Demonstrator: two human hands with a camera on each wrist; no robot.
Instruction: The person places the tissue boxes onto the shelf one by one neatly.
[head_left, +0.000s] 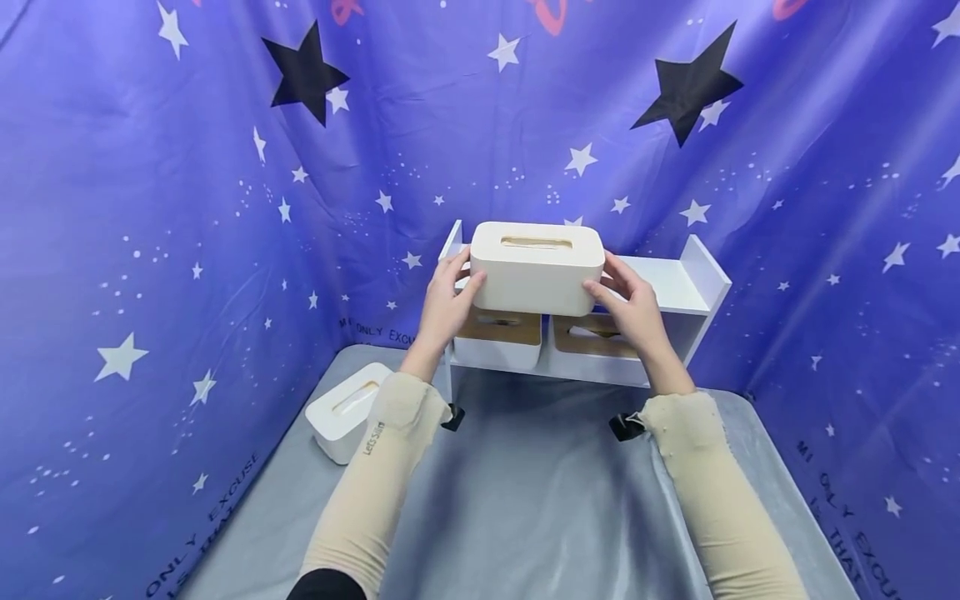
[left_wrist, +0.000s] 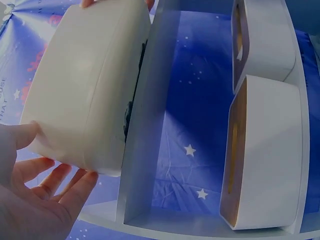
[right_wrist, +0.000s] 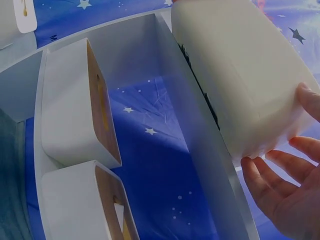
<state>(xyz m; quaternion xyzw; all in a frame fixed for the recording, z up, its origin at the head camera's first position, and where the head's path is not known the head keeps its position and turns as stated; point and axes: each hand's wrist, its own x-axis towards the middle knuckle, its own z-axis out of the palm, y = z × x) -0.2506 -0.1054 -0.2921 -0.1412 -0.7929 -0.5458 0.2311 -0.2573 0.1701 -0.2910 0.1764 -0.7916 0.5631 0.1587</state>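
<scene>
Both hands hold a white tissue box [head_left: 536, 283] with a slotted lid, level at the upper board of a white shelf [head_left: 663, 283]. My left hand [head_left: 444, 307] grips its left end, thumb on the front face and fingers at the end, as the left wrist view also shows. At the other end, my right hand [head_left: 632, 307] grips it the same way. In the right wrist view the underside of the tissue box [right_wrist: 245, 75] lies close along the shelf board; whether it bears weight there I cannot tell.
Two white tissue boxes with wood-coloured lids, one left [head_left: 498, 352] and one right [head_left: 581, 364], stand on the lower shelf level. Another white tissue box [head_left: 348, 412] sits on the grey-covered table [head_left: 540, 500] at the left. A blue starry curtain [head_left: 465, 108] hangs behind.
</scene>
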